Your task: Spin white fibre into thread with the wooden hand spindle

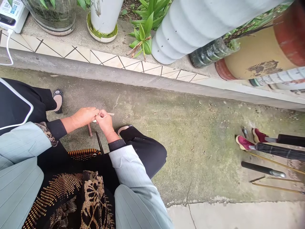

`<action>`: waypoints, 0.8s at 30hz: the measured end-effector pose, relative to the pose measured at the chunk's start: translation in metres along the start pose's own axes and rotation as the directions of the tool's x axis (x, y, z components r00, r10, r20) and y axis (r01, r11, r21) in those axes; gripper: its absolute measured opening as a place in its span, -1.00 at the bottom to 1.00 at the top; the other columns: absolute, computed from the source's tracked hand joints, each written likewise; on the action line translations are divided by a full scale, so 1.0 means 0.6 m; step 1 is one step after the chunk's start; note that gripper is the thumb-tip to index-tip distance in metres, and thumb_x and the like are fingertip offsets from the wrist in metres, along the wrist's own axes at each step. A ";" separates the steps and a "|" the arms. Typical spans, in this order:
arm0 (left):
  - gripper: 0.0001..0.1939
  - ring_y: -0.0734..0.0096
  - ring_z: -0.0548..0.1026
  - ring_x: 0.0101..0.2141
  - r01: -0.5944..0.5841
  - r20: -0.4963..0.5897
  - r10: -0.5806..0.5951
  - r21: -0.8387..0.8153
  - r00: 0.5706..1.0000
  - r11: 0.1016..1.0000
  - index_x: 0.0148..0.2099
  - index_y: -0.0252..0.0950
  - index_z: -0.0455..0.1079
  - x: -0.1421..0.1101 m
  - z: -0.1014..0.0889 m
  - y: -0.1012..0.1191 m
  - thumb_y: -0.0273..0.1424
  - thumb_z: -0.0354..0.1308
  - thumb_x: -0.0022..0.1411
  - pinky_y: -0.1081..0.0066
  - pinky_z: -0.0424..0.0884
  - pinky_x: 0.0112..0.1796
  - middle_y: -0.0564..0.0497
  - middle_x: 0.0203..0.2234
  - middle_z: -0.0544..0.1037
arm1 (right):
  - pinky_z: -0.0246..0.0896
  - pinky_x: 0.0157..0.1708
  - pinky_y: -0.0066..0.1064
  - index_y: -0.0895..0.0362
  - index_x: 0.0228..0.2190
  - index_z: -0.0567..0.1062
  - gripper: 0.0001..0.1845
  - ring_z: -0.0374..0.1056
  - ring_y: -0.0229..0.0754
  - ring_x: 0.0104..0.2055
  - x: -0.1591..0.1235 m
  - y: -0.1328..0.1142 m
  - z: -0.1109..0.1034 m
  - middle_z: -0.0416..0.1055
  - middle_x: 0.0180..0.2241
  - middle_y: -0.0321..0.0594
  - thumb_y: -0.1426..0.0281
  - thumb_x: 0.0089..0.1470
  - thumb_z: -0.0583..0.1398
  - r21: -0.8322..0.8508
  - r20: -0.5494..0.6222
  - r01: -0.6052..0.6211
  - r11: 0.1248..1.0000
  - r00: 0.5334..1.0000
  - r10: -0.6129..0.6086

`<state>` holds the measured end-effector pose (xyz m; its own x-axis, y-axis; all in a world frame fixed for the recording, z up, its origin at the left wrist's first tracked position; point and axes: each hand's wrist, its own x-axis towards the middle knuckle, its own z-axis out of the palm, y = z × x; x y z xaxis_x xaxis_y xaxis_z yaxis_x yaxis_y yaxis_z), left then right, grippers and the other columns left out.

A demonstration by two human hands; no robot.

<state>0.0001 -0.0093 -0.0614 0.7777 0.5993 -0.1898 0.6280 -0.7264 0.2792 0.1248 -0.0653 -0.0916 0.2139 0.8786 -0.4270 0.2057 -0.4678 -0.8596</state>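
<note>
My left hand [84, 117] and my right hand [105, 121] meet in front of my lap, with their fingertips pinched close together. Between them is a thin, pale stick-like piece [111, 114]; one end sticks out past my right hand, and the fingers cover its middle. Both hands are closed on it. Just below them a reddish-brown stick [90, 130] points down toward the ground. Beside that a dark, narrow strip [99, 143] slants near the orange-and-black woven seat edge [84, 152]. What the fingertips do in detail is too small to tell.
A tiled ledge [105, 60] carries a white pot [105, 17], a large ribbed grey pot [190, 28] and leafy plants [145, 35]. At the right stands another person in red shoes [244, 142], near a dark tube [262, 169]. A white cable [30, 108] runs along the left.
</note>
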 end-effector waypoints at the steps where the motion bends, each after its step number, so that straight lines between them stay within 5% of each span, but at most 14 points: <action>1: -0.89 0.30 0.47 -0.32 0.003 0.000 -0.003 0.000 1.000 1.000 -0.27 -0.36 0.40 0.000 -0.001 0.001 -0.46 0.06 0.23 0.41 0.35 -0.33 -0.06 -0.42 0.47 | 0.00 -0.48 -0.52 0.09 -0.59 0.22 -0.92 0.07 -0.34 -0.53 0.000 0.001 0.001 0.12 -0.64 -0.48 0.40 -0.18 0.09 0.006 -0.003 -0.001 1.000 1.000 0.001; 7: -0.86 0.29 0.49 -0.33 0.020 0.031 -0.021 0.038 0.999 0.999 -0.26 -0.36 0.39 0.000 -0.008 0.003 -0.45 0.01 0.26 0.42 0.35 -0.35 -0.07 -0.41 0.49 | 0.01 -0.51 -0.54 0.09 -0.58 0.20 -0.92 0.05 -0.37 -0.58 -0.005 0.003 0.002 0.11 -0.66 -0.50 0.40 -0.19 0.08 0.145 0.017 -0.012 0.989 1.000 0.010; 13: -0.78 0.29 0.51 -0.40 0.087 -0.017 -0.086 0.044 0.996 0.995 -0.28 -0.35 0.42 0.002 -0.010 -0.006 -0.42 -0.05 0.25 0.42 0.30 -0.42 -0.08 -0.47 0.53 | -0.05 -0.60 -0.56 0.11 -0.51 0.27 -0.91 0.09 -0.40 -0.63 -0.006 -0.008 -0.019 0.20 -0.65 -0.46 0.37 -0.18 0.09 0.392 0.244 -0.160 0.906 0.968 0.065; 24: -0.70 0.35 0.50 -0.42 0.126 0.032 -0.122 -0.137 0.992 0.983 -0.13 -0.32 0.42 -0.001 -0.010 -0.015 -0.41 -0.13 0.29 0.46 0.28 -0.43 -0.01 -0.44 0.57 | 0.02 -0.61 -0.57 0.16 -0.48 0.37 -0.92 0.24 -0.40 -0.61 0.004 -0.005 -0.033 0.36 -0.59 -0.37 0.44 -0.16 0.13 0.366 0.272 -0.150 0.919 0.961 0.048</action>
<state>-0.0066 -0.0010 -0.0580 0.6956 0.6724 -0.2530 0.7107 -0.5924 0.3795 0.1439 -0.0635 -0.0845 -0.0443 0.8480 -0.5281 -0.1923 -0.5260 -0.8285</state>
